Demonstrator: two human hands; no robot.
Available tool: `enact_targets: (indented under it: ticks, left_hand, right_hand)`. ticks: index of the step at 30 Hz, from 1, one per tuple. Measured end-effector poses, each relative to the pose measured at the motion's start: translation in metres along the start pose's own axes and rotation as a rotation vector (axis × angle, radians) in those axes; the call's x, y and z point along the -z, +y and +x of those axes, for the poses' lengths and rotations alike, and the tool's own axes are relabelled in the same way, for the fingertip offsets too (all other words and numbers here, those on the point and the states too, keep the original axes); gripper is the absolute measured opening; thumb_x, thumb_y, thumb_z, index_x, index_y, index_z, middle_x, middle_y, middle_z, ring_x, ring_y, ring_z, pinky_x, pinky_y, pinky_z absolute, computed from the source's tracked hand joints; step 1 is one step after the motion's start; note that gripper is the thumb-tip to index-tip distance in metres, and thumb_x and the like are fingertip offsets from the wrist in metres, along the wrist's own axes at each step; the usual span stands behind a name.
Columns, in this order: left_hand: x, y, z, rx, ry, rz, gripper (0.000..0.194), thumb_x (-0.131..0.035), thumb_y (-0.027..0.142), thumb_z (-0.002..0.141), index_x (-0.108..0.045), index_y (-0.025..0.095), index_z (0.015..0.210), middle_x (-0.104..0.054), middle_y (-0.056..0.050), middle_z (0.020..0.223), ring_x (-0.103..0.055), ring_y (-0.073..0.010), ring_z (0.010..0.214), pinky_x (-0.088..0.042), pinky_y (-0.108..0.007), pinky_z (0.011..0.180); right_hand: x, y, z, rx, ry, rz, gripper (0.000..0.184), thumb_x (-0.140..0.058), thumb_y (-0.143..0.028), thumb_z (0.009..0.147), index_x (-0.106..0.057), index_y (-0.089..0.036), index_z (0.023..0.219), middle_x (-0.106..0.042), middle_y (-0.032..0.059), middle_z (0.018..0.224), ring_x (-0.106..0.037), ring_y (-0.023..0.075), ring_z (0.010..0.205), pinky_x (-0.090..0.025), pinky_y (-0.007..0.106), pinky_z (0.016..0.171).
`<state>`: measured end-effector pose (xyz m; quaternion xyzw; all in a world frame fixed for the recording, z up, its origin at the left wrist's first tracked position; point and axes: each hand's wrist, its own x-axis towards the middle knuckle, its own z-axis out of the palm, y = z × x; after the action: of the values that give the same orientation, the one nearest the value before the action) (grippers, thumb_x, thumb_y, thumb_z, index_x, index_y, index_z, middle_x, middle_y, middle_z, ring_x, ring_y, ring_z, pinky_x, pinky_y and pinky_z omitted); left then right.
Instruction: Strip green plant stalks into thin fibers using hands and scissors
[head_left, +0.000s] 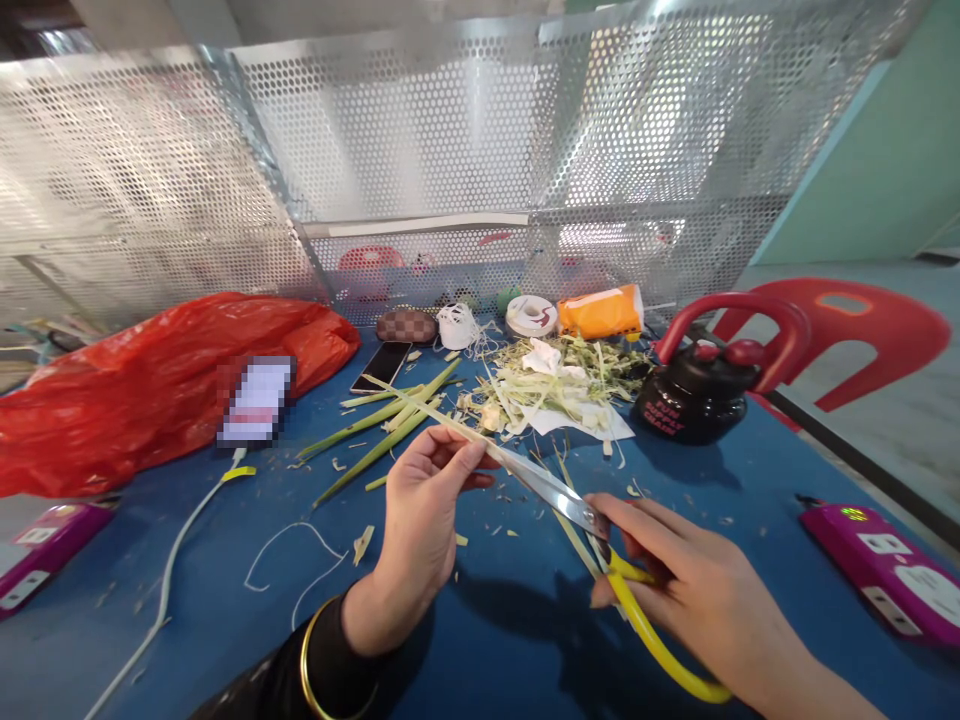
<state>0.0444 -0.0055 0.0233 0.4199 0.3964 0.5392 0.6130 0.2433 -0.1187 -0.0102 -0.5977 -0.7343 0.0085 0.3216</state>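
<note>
My left hand [424,505] pinches a thin pale green leaf strip [420,408] between thumb and fingers, just above the blue table [495,620]. My right hand [690,590] grips yellow-handled scissors [600,545]; their steel blades point up-left and lie against the strip near my left fingertips. Several green stalks [382,430] lie on the table just beyond my left hand. Behind them sits a heap of pale green trimmings [559,385] on white paper.
A red plastic bag [150,380] fills the left side. A black pot with a red handle [697,395] stands at the right, a purple power strip [885,565] nearer. A phone [381,366], thread spool [457,325], tape roll [531,315] and orange packet [600,312] line the perforated metal screen.
</note>
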Motion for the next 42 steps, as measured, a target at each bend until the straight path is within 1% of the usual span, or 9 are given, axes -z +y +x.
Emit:
enact_targets:
  ticks: [3,6,11,16,19,25,31,38,42]
  left_hand:
    - [0.0000,-0.0001,-0.0003,0.005,0.002,-0.010,0.021,-0.078,0.023,0.067,-0.061,0.014,0.074,-0.067,0.000,0.065,-0.064,-0.0106,0.060,-0.052,-0.018,0.054]
    - [-0.0008,-0.0007,-0.0010,0.009,-0.005,-0.018,0.021,-0.079,0.023,0.066,-0.060,0.014,0.074,-0.067,0.001,0.065,-0.063,-0.0103,0.059,-0.052,-0.018,0.054]
    - [-0.0017,-0.0025,-0.0033,-0.004,-0.018,0.003,0.018,-0.076,0.022,0.069,-0.061,0.014,0.073,-0.067,-0.001,0.065,-0.063,-0.0102,0.058,-0.052,-0.018,0.054]
    - [-0.0021,-0.0043,-0.0045,-0.014,-0.003,0.008,0.019,-0.078,0.024,0.068,-0.062,0.014,0.073,-0.068,-0.001,0.067,-0.063,-0.0109,0.059,-0.053,-0.019,0.056]
    - [-0.0024,-0.0053,-0.0042,-0.015,0.000,0.010,0.020,-0.078,0.024,0.068,-0.062,0.014,0.072,-0.068,-0.001,0.066,-0.063,-0.0110,0.058,-0.053,-0.019,0.055]
    - [-0.0024,-0.0065,-0.0044,-0.001,-0.011,0.011,0.018,-0.076,0.023,0.069,-0.061,0.014,0.073,-0.068,-0.001,0.065,-0.064,-0.0109,0.058,-0.052,-0.018,0.055]
    - [-0.0031,-0.0047,-0.0050,0.015,-0.017,-0.007,0.017,-0.076,0.020,0.070,-0.060,0.014,0.072,-0.068,0.000,0.065,-0.062,-0.0091,0.056,-0.052,-0.018,0.055]
    - [-0.0019,-0.0059,-0.0051,0.019,-0.034,-0.003,0.017,-0.075,0.020,0.070,-0.060,0.014,0.073,-0.068,0.000,0.065,-0.063,-0.0092,0.057,-0.052,-0.017,0.055]
    - [-0.0023,-0.0091,-0.0078,0.027,-0.044,0.007,0.018,-0.076,0.020,0.069,-0.060,0.014,0.072,-0.067,0.000,0.064,-0.063,-0.0100,0.056,-0.052,-0.018,0.054]
  right_hand:
    - [0.0011,-0.0029,0.0005,-0.004,-0.009,0.015,0.048,-0.063,-0.052,0.082,-0.061,-0.021,0.119,-0.070,0.0071,0.092,-0.071,0.0194,0.072,-0.058,0.024,0.059]
    - [0.0019,-0.0050,0.0009,-0.007,-0.022,-0.018,0.051,-0.063,-0.051,0.081,-0.059,-0.020,0.121,-0.070,0.0083,0.095,-0.071,0.0215,0.076,-0.059,0.026,0.059]
    - [0.0024,-0.0070,0.0027,-0.014,-0.028,-0.051,0.048,-0.062,-0.051,0.081,-0.060,-0.019,0.118,-0.070,0.0094,0.096,-0.071,0.0216,0.073,-0.059,0.026,0.056]
    - [0.0019,-0.0082,0.0024,-0.034,-0.039,-0.029,0.048,-0.062,-0.050,0.082,-0.059,-0.020,0.119,-0.071,0.0085,0.094,-0.071,0.0210,0.073,-0.059,0.026,0.056]
    - [0.0011,-0.0065,0.0009,-0.028,-0.040,-0.026,0.049,-0.061,-0.052,0.083,-0.059,-0.020,0.119,-0.070,0.0085,0.094,-0.071,0.0216,0.074,-0.058,0.027,0.055]
    - [-0.0004,-0.0014,0.0004,0.033,-0.012,-0.057,0.050,-0.053,-0.059,0.086,-0.058,-0.020,0.117,-0.070,0.0080,0.092,-0.071,0.0202,0.075,-0.058,0.025,0.058]
    - [0.0006,-0.0018,0.0017,0.080,0.017,-0.078,0.051,-0.041,-0.058,0.092,-0.060,-0.017,0.115,-0.071,0.0094,0.090,-0.072,0.0190,0.071,-0.057,0.024,0.055]
    - [0.0005,-0.0057,0.0025,0.020,-0.015,-0.037,0.049,-0.052,-0.057,0.087,-0.058,-0.017,0.116,-0.069,0.0072,0.088,-0.070,0.0176,0.066,-0.057,0.025,0.055]
    - [0.0009,-0.0079,0.0032,0.029,-0.013,-0.083,0.050,-0.049,-0.058,0.088,-0.056,-0.018,0.117,-0.069,0.0092,0.091,-0.070,0.0205,0.067,-0.057,0.028,0.052]
